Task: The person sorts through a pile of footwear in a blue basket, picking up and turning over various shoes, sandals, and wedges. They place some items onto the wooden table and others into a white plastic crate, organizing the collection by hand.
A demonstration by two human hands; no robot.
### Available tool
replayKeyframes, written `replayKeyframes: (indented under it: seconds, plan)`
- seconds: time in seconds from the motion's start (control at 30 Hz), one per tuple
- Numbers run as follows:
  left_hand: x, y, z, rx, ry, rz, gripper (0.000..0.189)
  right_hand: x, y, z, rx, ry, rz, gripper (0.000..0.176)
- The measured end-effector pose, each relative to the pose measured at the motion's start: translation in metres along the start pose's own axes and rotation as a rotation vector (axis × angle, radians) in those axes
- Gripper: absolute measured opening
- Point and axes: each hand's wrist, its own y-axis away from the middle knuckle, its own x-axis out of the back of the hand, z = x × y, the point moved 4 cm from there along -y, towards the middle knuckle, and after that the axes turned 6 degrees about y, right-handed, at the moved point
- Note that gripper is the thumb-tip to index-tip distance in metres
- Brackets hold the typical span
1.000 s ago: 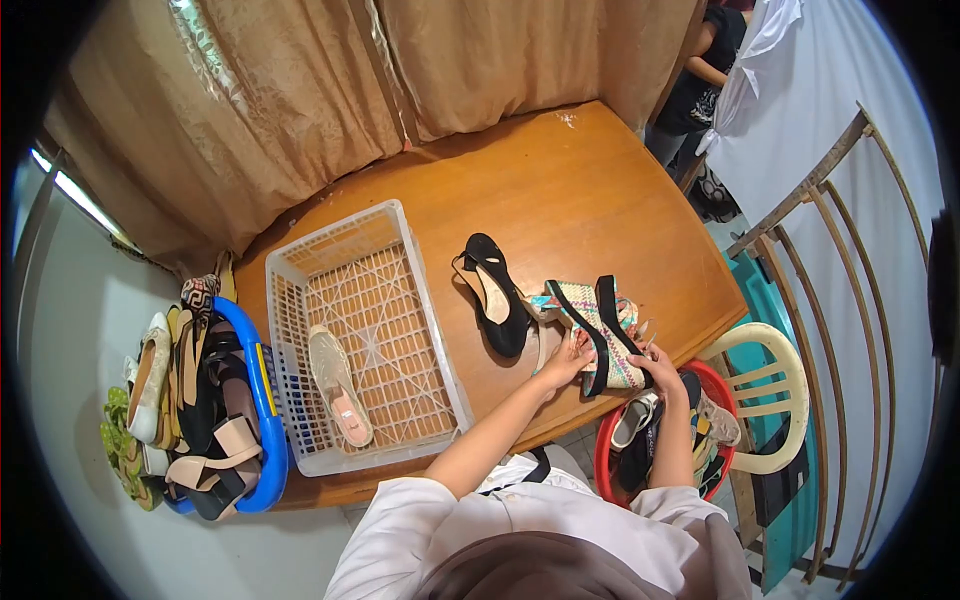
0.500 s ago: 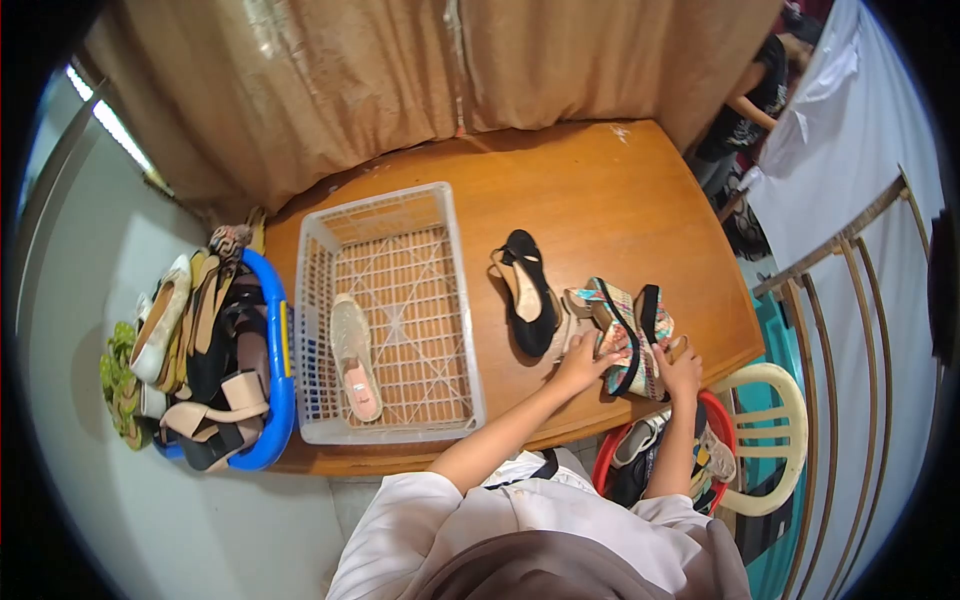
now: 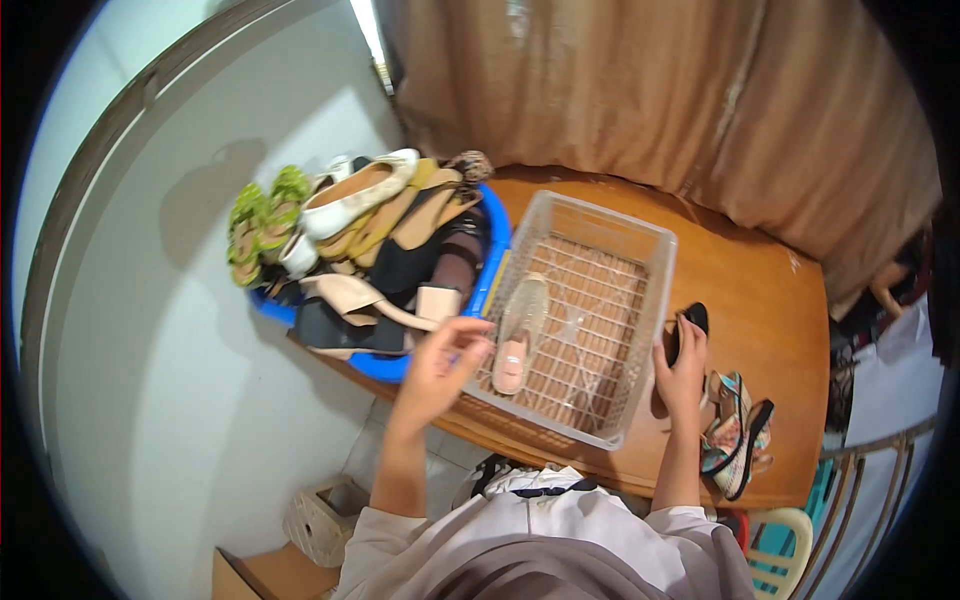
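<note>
My left hand (image 3: pixel 440 370) hovers at the blue basket's edge, just below a beige block-heeled sandal (image 3: pixel 437 303). Its fingers are loosely bent and apart, with nothing seen in them. A black slingback shoe (image 3: pixel 697 318) stands on the table right of the white plastic crate (image 3: pixel 650 235). My right hand (image 3: pixel 682 375) is closed over this shoe and covers much of it. Close to my right wrist, a pair of patterned wedge sandals (image 3: pixel 735 440) lies on the table. One glittery pale flat shoe (image 3: pixel 524 325) rests inside the crate.
The blue basket (image 3: pixel 492 235), heaped with shoes, overlaps the table's left end. Green sandals (image 3: pixel 265 220) stick out at its far side. On the floor are a cardboard box (image 3: pixel 280 575) and a beige hollow block (image 3: pixel 325 510). A cream chair (image 3: pixel 785 545) stands at lower right.
The view has turned left. My right hand has left the wedge sandals and is now on the black shoe. My left hand has swung over to the blue basket's edge.
</note>
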Motion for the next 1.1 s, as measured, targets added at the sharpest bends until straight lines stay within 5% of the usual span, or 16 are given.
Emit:
replayKeyframes:
  seconds: [0.07, 0.17, 0.27, 0.47, 0.67, 0.73, 0.9, 1.1]
  plan:
    - [0.056, 0.018, 0.008, -0.109, -0.111, 0.293, 0.018, -0.014, -0.008, -0.063, 0.101, -0.141, -0.048, 0.049]
    - [0.103, 0.033, 0.035, -0.244, -0.669, 0.505, 0.019, -0.037, -0.013, -0.139, 0.252, -0.314, -0.11, 0.04]
    - [0.138, 0.038, 0.024, -0.207, -0.798, 0.669, 0.03, -0.053, -0.015, -0.206, 0.415, -0.479, -0.265, 0.031]
    - [0.16, 0.036, -0.013, -0.12, -0.57, 0.565, 0.04, -0.101, -0.032, -0.308, 0.728, -0.539, -0.427, 0.05]
    - [0.172, 0.049, -0.032, -0.112, -0.505, 0.52, 0.037, -0.138, -0.048, -0.348, 0.817, 0.106, -0.634, 0.078]
    - [0.177, 0.053, -0.036, -0.118, -0.483, 0.509, 0.034, -0.136, -0.054, -0.359, 0.781, 0.096, -0.707, 0.076]
    - [0.182, 0.053, -0.036, -0.139, -0.432, 0.475, 0.03, -0.148, -0.054, -0.355, 0.854, -0.082, -0.427, 0.062]
    - [0.196, 0.055, -0.046, -0.019, -0.026, 0.461, 0.023, -0.081, -0.066, -0.338, 0.577, -0.701, -0.174, 0.036]
